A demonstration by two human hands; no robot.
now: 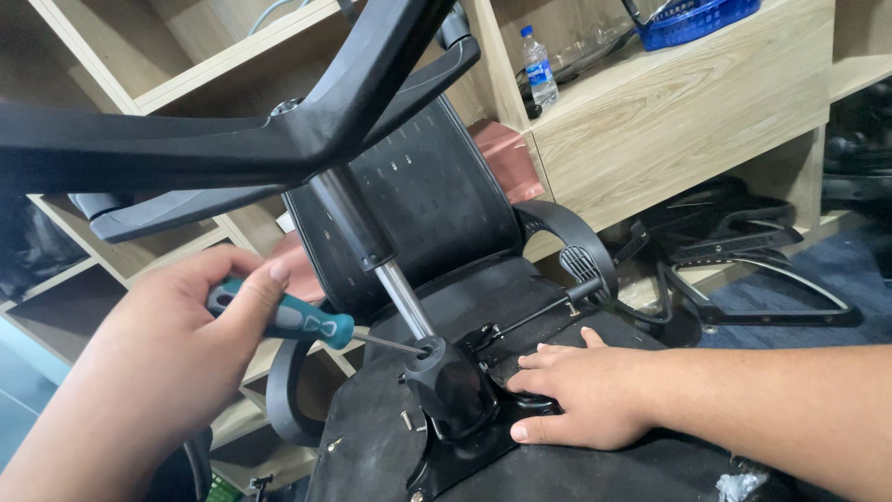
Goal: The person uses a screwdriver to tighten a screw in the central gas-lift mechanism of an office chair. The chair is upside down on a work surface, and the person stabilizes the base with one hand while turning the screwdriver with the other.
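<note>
An office chair lies upturned, its black seat underside (372, 437) facing me. My left hand (177, 344) grips a teal-handled screwdriver (297, 321); its thin shaft points right, with the tip at the black mechanism hub (446, 376) where the silver gas cylinder (395, 288) enters. My right hand (581, 395) lies flat, fingers spread, on the metal mechanism plate (483, 442) just right of the hub. The black star base (279, 130) of the chair spreads overhead. The black mesh backrest (418, 195) is behind the cylinder.
Light wooden shelving (678, 112) stands behind, holding a plastic water bottle (539, 65) and a blue basket (692, 19). Black chair parts and armrest frames (743, 260) lie on the blue floor at right. A curved armrest (571, 251) arches beside the seat.
</note>
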